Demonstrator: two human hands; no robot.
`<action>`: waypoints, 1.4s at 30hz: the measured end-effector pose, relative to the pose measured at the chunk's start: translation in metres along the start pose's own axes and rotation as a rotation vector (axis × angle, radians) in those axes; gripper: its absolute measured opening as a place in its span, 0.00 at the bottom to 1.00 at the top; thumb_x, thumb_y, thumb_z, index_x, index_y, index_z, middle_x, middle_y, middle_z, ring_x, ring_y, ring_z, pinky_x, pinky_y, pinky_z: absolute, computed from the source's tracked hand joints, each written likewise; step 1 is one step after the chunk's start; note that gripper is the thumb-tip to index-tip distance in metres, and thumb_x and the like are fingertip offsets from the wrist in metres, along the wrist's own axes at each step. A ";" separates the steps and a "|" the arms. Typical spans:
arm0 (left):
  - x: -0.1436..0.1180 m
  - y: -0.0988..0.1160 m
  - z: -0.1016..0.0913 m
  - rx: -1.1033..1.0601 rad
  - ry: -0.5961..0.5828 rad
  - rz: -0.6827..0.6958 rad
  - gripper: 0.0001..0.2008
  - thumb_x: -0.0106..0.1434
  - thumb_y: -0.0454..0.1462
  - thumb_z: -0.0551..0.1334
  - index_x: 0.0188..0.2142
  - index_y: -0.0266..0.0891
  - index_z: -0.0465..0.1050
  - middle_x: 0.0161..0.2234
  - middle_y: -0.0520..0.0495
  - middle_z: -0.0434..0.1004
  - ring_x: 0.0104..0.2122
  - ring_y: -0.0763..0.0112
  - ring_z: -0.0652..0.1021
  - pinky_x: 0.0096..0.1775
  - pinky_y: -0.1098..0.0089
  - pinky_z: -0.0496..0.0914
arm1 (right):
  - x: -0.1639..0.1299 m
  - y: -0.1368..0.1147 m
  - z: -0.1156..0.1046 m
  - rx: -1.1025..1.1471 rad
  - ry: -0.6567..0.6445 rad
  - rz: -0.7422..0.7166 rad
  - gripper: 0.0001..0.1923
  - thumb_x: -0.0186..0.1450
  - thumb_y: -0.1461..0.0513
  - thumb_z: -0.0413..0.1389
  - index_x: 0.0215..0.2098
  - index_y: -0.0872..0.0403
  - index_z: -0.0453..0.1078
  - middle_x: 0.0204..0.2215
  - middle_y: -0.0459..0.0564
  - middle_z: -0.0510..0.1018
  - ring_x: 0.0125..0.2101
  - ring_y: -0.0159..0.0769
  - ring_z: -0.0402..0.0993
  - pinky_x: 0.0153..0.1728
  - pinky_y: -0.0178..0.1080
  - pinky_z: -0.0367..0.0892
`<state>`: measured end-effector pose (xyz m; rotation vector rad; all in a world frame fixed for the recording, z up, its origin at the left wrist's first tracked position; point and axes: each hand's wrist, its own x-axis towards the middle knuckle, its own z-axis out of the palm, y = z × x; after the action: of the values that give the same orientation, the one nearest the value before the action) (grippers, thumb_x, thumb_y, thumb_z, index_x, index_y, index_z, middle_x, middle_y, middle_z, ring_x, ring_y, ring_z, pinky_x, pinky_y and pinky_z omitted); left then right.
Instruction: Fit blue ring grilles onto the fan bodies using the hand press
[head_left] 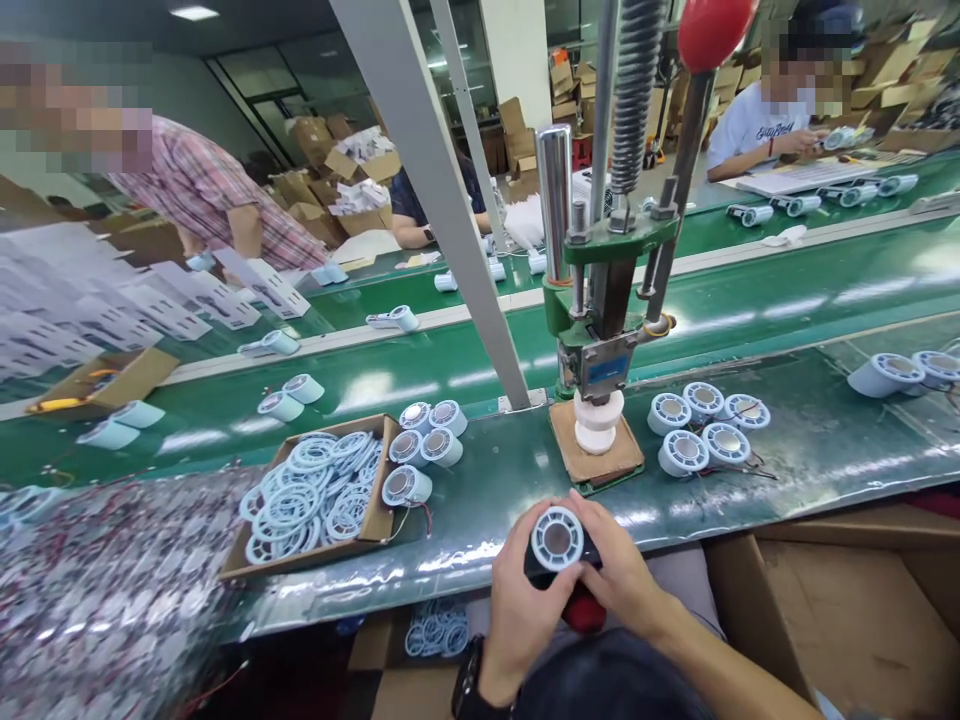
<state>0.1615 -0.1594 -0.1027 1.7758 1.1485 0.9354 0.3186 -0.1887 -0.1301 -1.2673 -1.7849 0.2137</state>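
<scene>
My left hand (519,590) and my right hand (616,568) together hold a small black part topped by a round white ring piece with a dark centre (557,538), close to my body below the bench edge. Straight ahead stands a hand press (600,330) with a red knob (712,28); a white cylinder (598,422) sits under its ram on a cardboard pad (592,462). Several round white-and-metal units (701,428) lie right of the press, and more (424,445) lie to its left.
A cardboard tray of white rings (315,495) sits at left. A green conveyor belt (787,290) carries white parts. A slanted grey post (442,200) rises mid-bench. Other people work at left and far right. An open cardboard box (847,600) stands at my right.
</scene>
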 end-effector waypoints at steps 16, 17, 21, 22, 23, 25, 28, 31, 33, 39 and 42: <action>-0.014 0.048 -0.027 0.133 0.134 0.298 0.36 0.59 0.46 0.73 0.62 0.43 0.61 0.51 0.42 0.82 0.53 0.58 0.81 0.56 0.58 0.75 | 0.018 -0.045 -0.031 0.222 0.136 -0.078 0.39 0.73 0.64 0.50 0.74 0.49 0.33 0.54 0.58 0.79 0.56 0.41 0.76 0.54 0.47 0.74; -0.014 0.049 -0.027 0.131 0.135 0.296 0.37 0.58 0.46 0.73 0.62 0.43 0.60 0.51 0.42 0.81 0.53 0.58 0.81 0.56 0.58 0.75 | 0.019 -0.046 -0.032 0.228 0.135 -0.079 0.38 0.73 0.64 0.49 0.74 0.49 0.33 0.54 0.58 0.79 0.56 0.41 0.76 0.53 0.47 0.75; -0.015 0.052 -0.027 0.069 0.148 0.229 0.41 0.58 0.51 0.72 0.65 0.44 0.57 0.50 0.42 0.82 0.52 0.56 0.81 0.55 0.56 0.75 | 0.018 -0.048 -0.033 0.187 0.121 -0.061 0.38 0.74 0.60 0.49 0.74 0.50 0.32 0.53 0.58 0.80 0.53 0.42 0.79 0.54 0.47 0.74; -0.015 0.053 -0.027 0.050 0.144 0.203 0.43 0.57 0.51 0.72 0.65 0.44 0.57 0.50 0.42 0.82 0.51 0.55 0.82 0.55 0.56 0.75 | 0.017 -0.048 -0.033 0.181 0.115 -0.051 0.39 0.74 0.59 0.49 0.74 0.51 0.32 0.52 0.58 0.80 0.52 0.42 0.79 0.54 0.47 0.74; -0.015 0.053 -0.027 0.035 0.138 0.178 0.44 0.56 0.51 0.73 0.66 0.43 0.56 0.50 0.41 0.82 0.51 0.54 0.82 0.55 0.55 0.75 | 0.017 -0.048 -0.033 0.183 0.113 -0.042 0.39 0.74 0.59 0.50 0.74 0.51 0.31 0.52 0.58 0.80 0.52 0.43 0.79 0.54 0.47 0.74; -0.016 0.053 -0.027 0.020 0.122 0.137 0.48 0.54 0.48 0.75 0.67 0.42 0.54 0.50 0.39 0.82 0.50 0.52 0.82 0.54 0.55 0.76 | 0.016 -0.048 -0.033 0.207 0.113 -0.029 0.41 0.73 0.59 0.52 0.74 0.51 0.31 0.52 0.58 0.80 0.51 0.44 0.80 0.53 0.47 0.75; -0.017 0.052 -0.027 0.006 0.113 0.098 0.50 0.51 0.44 0.77 0.67 0.43 0.53 0.50 0.40 0.82 0.51 0.52 0.82 0.54 0.54 0.76 | 0.016 -0.048 -0.033 0.237 0.122 -0.019 0.41 0.73 0.59 0.52 0.74 0.50 0.32 0.52 0.58 0.80 0.52 0.44 0.79 0.52 0.47 0.76; -0.017 0.053 -0.027 -0.002 0.110 0.096 0.49 0.52 0.43 0.77 0.67 0.45 0.53 0.51 0.42 0.82 0.51 0.53 0.82 0.55 0.55 0.75 | 0.017 -0.047 -0.033 0.249 0.125 -0.025 0.40 0.73 0.59 0.51 0.74 0.50 0.33 0.53 0.58 0.80 0.53 0.43 0.79 0.53 0.47 0.75; -0.016 0.054 -0.027 -0.007 0.112 0.106 0.48 0.52 0.43 0.76 0.67 0.45 0.55 0.50 0.43 0.82 0.50 0.54 0.82 0.54 0.57 0.76 | 0.016 -0.047 -0.033 0.241 0.119 -0.023 0.40 0.73 0.60 0.52 0.74 0.50 0.32 0.52 0.58 0.80 0.53 0.44 0.79 0.54 0.48 0.75; -0.013 0.057 -0.028 -0.051 0.087 0.060 0.44 0.54 0.49 0.74 0.66 0.44 0.58 0.47 0.44 0.84 0.44 0.58 0.84 0.48 0.62 0.79 | 0.014 -0.047 -0.034 0.204 0.131 -0.014 0.40 0.73 0.54 0.51 0.74 0.53 0.34 0.50 0.59 0.81 0.49 0.43 0.81 0.50 0.44 0.77; -0.015 0.055 -0.027 -0.068 0.091 0.006 0.45 0.53 0.48 0.74 0.65 0.42 0.59 0.46 0.43 0.84 0.42 0.57 0.85 0.47 0.62 0.79 | 0.016 -0.049 -0.034 0.198 0.143 -0.006 0.40 0.74 0.51 0.49 0.74 0.53 0.34 0.48 0.59 0.82 0.48 0.43 0.82 0.48 0.43 0.78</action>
<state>0.1518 -0.1814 -0.0445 1.6981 1.1556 1.0556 0.3102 -0.2099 -0.0727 -1.1077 -1.6038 0.2823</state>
